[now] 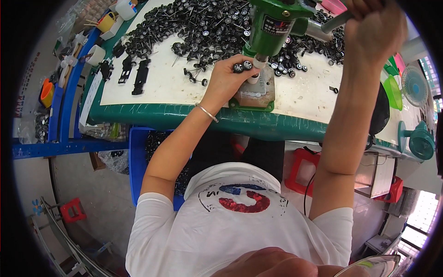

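Observation:
A green bench press (272,32) stands at the table's front edge, its ram coming down over a small white post on the base plate (256,99). Fingers closed, my left hand (225,79) is right at the ram tip and holds small black toy wheels (243,66) with silver hubs. The ends of those fingers and any axle between them are partly hidden by the wheels and the ram. Raised at the upper right, my right hand (376,30) is wrapped round the grey press lever (337,21).
A large heap of black toy wheels on axles (198,27) covers the back of the white table top (161,94). Black chassis parts (140,77) lie at the left. Below the edge sits a blue bin (137,161); a green fan (421,142) stands right.

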Demonstrator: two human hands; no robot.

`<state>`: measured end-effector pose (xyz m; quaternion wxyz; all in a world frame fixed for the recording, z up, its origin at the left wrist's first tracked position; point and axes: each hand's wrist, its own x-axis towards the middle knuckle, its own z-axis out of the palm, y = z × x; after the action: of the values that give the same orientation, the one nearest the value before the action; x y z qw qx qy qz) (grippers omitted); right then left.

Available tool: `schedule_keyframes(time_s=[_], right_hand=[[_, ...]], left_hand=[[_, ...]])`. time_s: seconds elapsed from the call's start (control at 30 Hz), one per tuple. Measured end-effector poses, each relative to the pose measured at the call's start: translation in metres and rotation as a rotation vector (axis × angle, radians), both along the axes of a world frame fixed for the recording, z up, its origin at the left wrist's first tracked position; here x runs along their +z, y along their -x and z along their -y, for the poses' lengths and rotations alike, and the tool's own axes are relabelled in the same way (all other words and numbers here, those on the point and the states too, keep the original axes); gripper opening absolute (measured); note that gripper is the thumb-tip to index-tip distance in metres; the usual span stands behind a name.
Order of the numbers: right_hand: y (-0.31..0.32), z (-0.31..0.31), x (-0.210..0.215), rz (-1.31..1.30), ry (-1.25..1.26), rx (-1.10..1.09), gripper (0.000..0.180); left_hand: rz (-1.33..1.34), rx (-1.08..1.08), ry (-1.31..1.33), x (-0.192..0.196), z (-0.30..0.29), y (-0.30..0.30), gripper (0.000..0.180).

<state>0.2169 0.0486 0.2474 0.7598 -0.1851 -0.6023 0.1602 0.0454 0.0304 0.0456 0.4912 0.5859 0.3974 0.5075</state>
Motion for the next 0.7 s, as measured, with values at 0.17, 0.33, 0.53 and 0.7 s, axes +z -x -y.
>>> schedule_keyframes(time_s=[0.17,0.33,0.53,0.7], right_hand=[[0.001,-0.050,0.015,-0.195,0.533,0.067,0.022],[-0.009,-0.058,0.001,-0.137,0.583,0.182,0.019],[-0.010,-0.029,-0.027,-0.257,0.592,0.033,0.026],[-0.065,-0.024,-0.122,0.128,0.778,-0.138,0.024]], left_hand=[[0.365,0.003,0.189,-0.008,-0.010,0.011,0.015],[0.302,0.112,0.254,0.008,-0.002,0.058,0.018],[-0.414,0.149,0.232,-0.009,0.012,0.107,0.018],[-1.084,0.230,-0.180,-0.016,0.015,0.094,0.020]])
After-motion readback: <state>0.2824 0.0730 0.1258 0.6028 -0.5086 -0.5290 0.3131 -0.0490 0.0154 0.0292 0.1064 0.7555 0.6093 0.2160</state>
